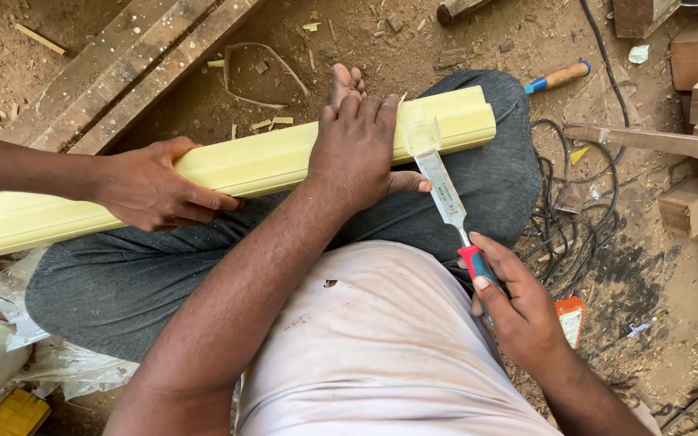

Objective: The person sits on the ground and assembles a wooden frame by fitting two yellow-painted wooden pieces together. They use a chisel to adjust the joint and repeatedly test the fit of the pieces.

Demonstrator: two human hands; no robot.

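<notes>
Moulding: a long pale yellow wooden moulding lies slantwise across the seated person's lap, its right end higher in view and resting over the grey-trousered knee.
Left hand: the left hand lies flat on top of the moulding near its right end, fingers together and pointing away, thumb stretched out toward the blade.
Right hand: the right hand is closed around the chisel's red and blue handle, low and right of the moulding, clear of it.
Chisel: the chisel slopes up from the right hand; its flat steel tip meets the moulding's near face just right of the left hand.
Other hand: a second person's hand grips the moulding from the left, fingers curled under its near edge.
Ground: sawdust, wood blocks, black cable and a spare tool handle.
</notes>
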